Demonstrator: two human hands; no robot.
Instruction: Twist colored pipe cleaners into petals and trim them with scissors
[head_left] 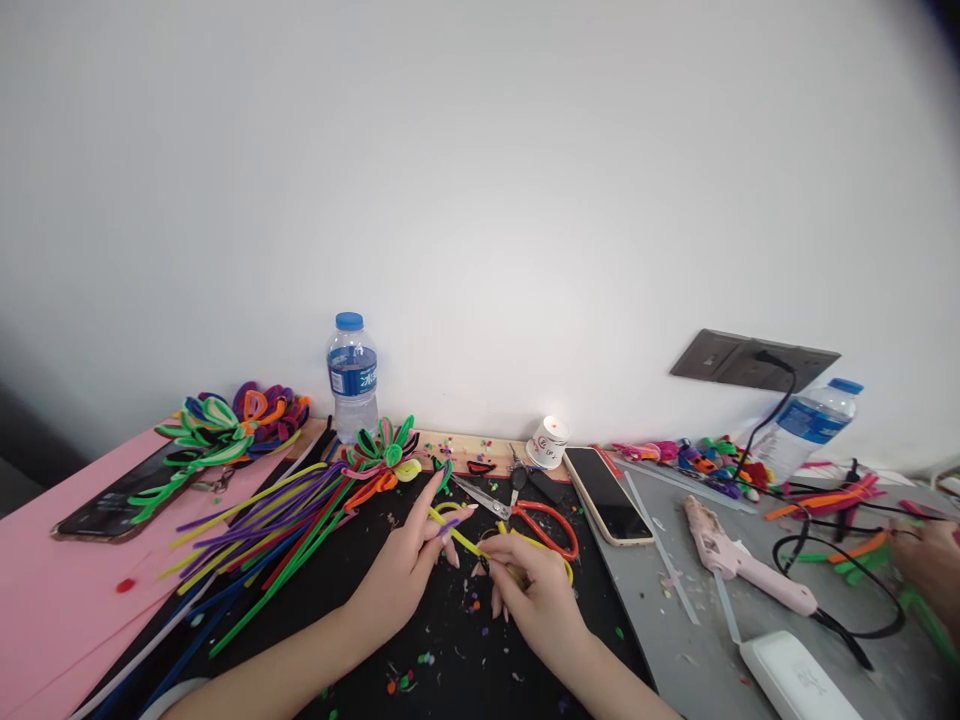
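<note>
A yellow pipe cleaner (466,543) stretches between my two hands above the black mat. Near its left end, my left hand (409,555) pinches it with the fingertips, and a short purple piece shows there. The fingers of my right hand (536,590) are closed on the pipe cleaner farther along; a yellow length curves out behind that hand. Scissors with red handles (502,512) lie just beyond my hands, blades partly spread. Left of them rests a green, red and black pipe-cleaner flower (391,453), beside a bundle of loose coloured pipe cleaners (259,540).
A water bottle (351,385), a paper cup (547,445) and a phone (611,497) stand or lie along the back. To the right are a pink glue gun (739,568) with its cable, a white box (796,678) and another person's hand (922,560). Finished flowers (214,430) sit at left.
</note>
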